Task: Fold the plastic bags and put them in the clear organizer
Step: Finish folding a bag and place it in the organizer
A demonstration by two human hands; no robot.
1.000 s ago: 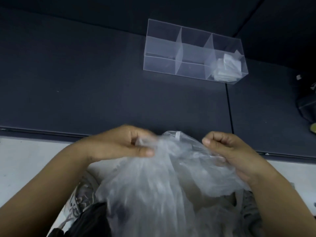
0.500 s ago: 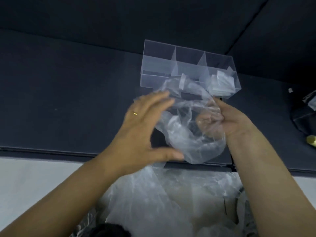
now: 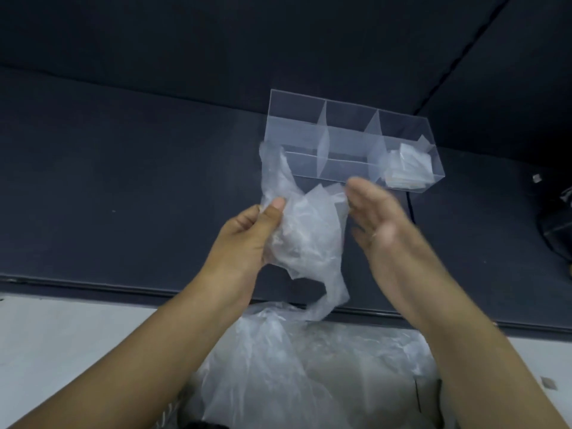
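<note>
Changes since half a second ago: the grip passes from right to left. The left hand (image 3: 247, 233), formerly spread over the bag, now clasps it. The right hand (image 3: 380, 224), formerly holding, now stands released beside it.

Head view, items:

1. Left hand: fingers and thumb curl round the crumpled translucent plastic bag (image 3: 306, 230), with the thumb pressing its upper left edge.
2. Right hand: fingers straight and together, palm turned toward the bag, holding nothing. It is motion-blurred. The fingertips sit just beside the bag's right edge; contact cannot be told.
3. Crumpled translucent plastic bag: held in the air above the dark matte table surface (image 3: 123, 181), between the two hands. One loop rises at upper left across the organizer's near corner, and a tail hangs toward the heap. It is not flat and not yet folded.
4. Clear rectangular acrylic organizer (image 3: 297, 119): sits on the table beyond the hands, split by upright dividers. The left and middle sections show no contents. The right section holds folded translucent bags (image 3: 408, 165).
5. Loose heap of translucent plastic bags (image 3: 309, 366): lies at the bottom of the view, nearest the person.

Step in hand, by judgement: straightening one bag ahead of folding, with most of the task remaining. The next move likely calls for the right hand to take the free edge, pull the film flat and press out the air. Thin film tends to spring open unless creased firmly.
</note>
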